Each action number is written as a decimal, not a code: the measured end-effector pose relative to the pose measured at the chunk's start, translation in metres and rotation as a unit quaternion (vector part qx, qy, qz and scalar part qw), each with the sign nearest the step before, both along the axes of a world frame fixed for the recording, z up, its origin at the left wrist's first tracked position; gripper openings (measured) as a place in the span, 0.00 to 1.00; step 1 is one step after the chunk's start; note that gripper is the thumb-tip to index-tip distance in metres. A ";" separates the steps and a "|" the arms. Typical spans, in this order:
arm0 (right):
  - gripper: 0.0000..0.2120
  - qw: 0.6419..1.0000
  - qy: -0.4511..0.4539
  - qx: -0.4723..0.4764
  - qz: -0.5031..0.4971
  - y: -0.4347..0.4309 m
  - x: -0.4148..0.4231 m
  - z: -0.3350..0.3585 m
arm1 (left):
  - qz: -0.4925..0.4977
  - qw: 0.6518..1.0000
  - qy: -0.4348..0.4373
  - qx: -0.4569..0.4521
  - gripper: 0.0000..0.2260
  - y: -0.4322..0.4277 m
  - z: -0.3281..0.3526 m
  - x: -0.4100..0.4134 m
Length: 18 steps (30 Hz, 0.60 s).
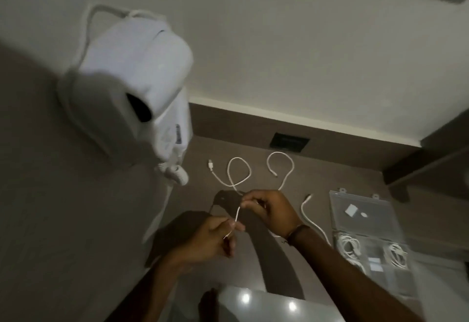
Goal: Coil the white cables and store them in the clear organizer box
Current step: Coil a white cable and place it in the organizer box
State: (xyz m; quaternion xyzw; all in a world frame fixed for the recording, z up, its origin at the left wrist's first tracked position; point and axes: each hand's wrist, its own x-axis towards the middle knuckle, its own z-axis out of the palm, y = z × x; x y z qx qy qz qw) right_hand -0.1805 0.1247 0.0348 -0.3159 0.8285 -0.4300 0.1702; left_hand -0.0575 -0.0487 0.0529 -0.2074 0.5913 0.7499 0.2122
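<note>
Two bare hands met over a brown tabletop (342, 177) in the dim head view, with a pale wall rising behind it. The left hand (210, 238) had its grip pinched together on a thin white cable (237, 214), and the right hand (269, 210), a dark band at its wrist, was likewise clamped on the same cable a little higher, so a short stretch ran taut between them. Beyond the hands, the cable's far length lay in loose loops on the tabletop, a connector at its left end. A second white cable (308, 214) curved just right of the right wrist. The clear organizer box (365, 228) sat open near the right edge, its lid laid back toward the wall, with coiled white cables (349, 247) already in its near compartments. A white wall-mounted hair dryer (134, 75) hung blurred at upper left. A dark socket plate (289, 141) was set in the low brown upstand. Bare surface lay open between the loops and the box.
</note>
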 end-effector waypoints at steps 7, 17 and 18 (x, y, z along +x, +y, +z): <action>0.10 0.973 -0.139 -0.148 -0.111 0.062 0.057 0.064 | 0.253 0.930 0.135 0.229 0.10 0.061 0.080 -0.019; 0.08 0.991 0.130 0.008 -0.029 0.103 0.046 0.155 | -0.025 0.938 0.246 -0.243 0.11 0.090 0.103 0.018; 0.05 0.994 0.080 -0.052 -0.061 0.104 0.044 0.151 | 0.016 0.973 0.198 -0.115 0.09 0.093 0.106 0.020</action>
